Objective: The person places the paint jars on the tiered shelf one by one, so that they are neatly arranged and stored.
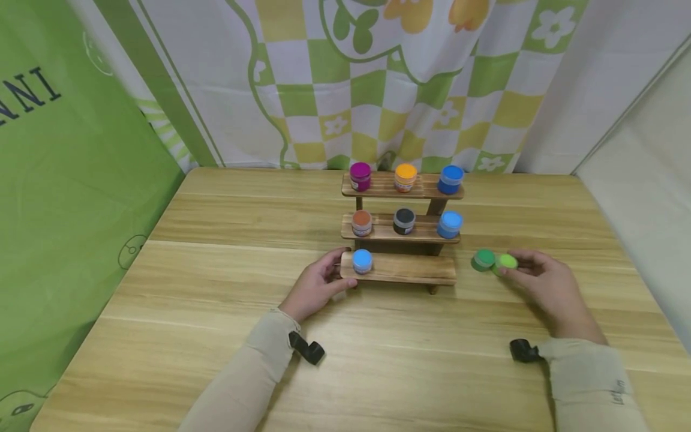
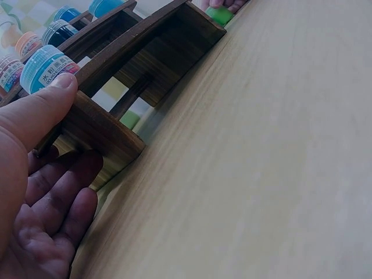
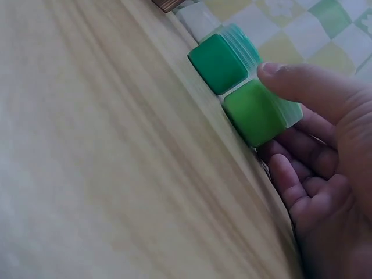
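My left hand grips the left end of a three-tier wooden display rack, its thumb over the edge of the lowest tier beside a light blue paint jar. In the left wrist view its other fingers curl by the rack's end. My right hand holds a light green paint jar between thumb and fingers, right of the rack. Close against that jar, on its left, stands a dark green paint jar. Both green jars are at the tabletop.
The top tier carries purple, orange and dark blue jars. Brown, black and blue jars stand on the middle tier. A patterned curtain hangs behind the wooden table.
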Demonstrator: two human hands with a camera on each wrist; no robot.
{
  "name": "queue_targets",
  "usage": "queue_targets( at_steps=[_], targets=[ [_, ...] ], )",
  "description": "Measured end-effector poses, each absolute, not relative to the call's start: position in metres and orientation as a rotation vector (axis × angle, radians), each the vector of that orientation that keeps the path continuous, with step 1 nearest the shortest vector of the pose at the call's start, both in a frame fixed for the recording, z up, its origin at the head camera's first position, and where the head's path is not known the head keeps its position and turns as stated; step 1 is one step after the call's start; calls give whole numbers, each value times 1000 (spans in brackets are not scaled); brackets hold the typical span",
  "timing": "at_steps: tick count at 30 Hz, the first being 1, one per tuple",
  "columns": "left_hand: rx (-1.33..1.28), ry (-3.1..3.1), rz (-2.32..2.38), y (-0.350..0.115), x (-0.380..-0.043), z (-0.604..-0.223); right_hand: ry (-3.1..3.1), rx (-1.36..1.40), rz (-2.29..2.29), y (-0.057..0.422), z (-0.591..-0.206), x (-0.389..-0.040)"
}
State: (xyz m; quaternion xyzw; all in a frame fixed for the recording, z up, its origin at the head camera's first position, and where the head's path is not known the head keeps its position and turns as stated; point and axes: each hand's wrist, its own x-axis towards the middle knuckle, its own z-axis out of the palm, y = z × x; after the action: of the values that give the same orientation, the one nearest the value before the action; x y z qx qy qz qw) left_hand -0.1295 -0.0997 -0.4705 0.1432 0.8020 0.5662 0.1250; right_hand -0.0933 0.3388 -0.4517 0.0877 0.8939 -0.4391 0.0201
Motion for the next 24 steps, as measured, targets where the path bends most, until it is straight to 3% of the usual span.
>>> queue_targets(
  at_steps=[24],
  targets=[
    [408, 2312, 1667, -99, -130, -469, 2795, 333, -1724, 329, -440, -90]
  ],
)
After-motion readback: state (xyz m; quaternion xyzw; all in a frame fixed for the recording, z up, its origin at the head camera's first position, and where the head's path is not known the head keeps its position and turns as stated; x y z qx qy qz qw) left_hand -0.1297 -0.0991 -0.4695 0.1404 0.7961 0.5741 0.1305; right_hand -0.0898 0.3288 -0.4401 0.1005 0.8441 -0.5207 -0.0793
